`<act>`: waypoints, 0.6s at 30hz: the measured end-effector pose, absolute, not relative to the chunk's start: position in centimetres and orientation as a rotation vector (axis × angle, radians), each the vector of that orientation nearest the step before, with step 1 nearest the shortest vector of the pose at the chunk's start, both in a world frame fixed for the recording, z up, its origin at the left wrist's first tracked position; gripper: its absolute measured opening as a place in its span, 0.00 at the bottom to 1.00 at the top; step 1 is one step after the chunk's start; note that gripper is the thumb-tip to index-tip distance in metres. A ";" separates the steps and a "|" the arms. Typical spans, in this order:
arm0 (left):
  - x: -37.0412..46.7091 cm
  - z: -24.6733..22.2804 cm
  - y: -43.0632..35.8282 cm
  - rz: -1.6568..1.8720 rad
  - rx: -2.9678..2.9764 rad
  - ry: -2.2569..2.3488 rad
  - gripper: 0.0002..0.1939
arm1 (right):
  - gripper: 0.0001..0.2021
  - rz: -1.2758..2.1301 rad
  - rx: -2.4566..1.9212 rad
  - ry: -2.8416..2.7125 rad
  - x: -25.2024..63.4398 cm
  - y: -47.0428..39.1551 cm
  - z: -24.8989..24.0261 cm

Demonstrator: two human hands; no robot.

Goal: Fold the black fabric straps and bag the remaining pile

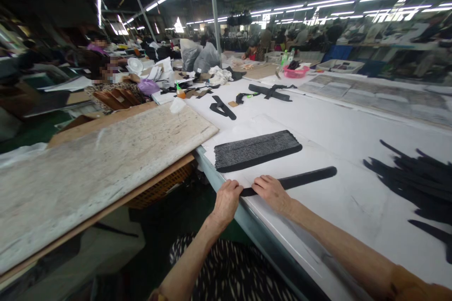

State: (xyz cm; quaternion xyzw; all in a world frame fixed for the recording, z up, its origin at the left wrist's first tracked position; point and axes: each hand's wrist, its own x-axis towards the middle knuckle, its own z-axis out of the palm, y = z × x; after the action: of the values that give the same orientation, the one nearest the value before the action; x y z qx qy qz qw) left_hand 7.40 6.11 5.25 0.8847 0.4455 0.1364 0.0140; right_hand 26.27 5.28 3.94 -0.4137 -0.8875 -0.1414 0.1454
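One black strip [310, 177] is held at its left end by the left hand [226, 200], whose fingers are drawn together in a pinch at the edge of the white surface [353, 127]. It is also covered by the right hand [272, 193], its fingers curled; whether the strip is pinched there or only pressed cannot be told. Its free length is laid flat to the right of both hands. Just beyond them, one stack of overlapped strips [257, 150] is set, its layers too fine to be counted. One black pile [413, 178] is seen well apart at the right.
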 end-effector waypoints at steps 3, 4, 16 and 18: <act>6.9 5.0 6.1 0.413 2.876 1.259 0.09 | 0.06 -0.468 -1.099 -2.568 26.6 5.2 3.8; 6.7 4.9 6.1 0.414 2.909 1.216 0.09 | 0.06 -0.478 -1.075 -2.573 26.8 5.2 3.8; 6.2 5.2 5.8 0.214 3.156 0.993 0.12 | 0.07 -0.533 -0.987 -2.732 27.1 5.2 4.2; 6.4 5.4 5.9 0.156 3.202 0.965 0.14 | 0.08 -0.553 -0.992 -2.753 26.9 5.2 4.5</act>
State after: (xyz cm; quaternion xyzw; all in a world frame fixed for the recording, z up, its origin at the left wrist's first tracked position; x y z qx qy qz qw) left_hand 6.41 5.91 5.43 0.9513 0.2867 0.0463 -0.1032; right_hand 26.93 5.17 4.51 -0.3320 -0.9213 -0.1852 0.0816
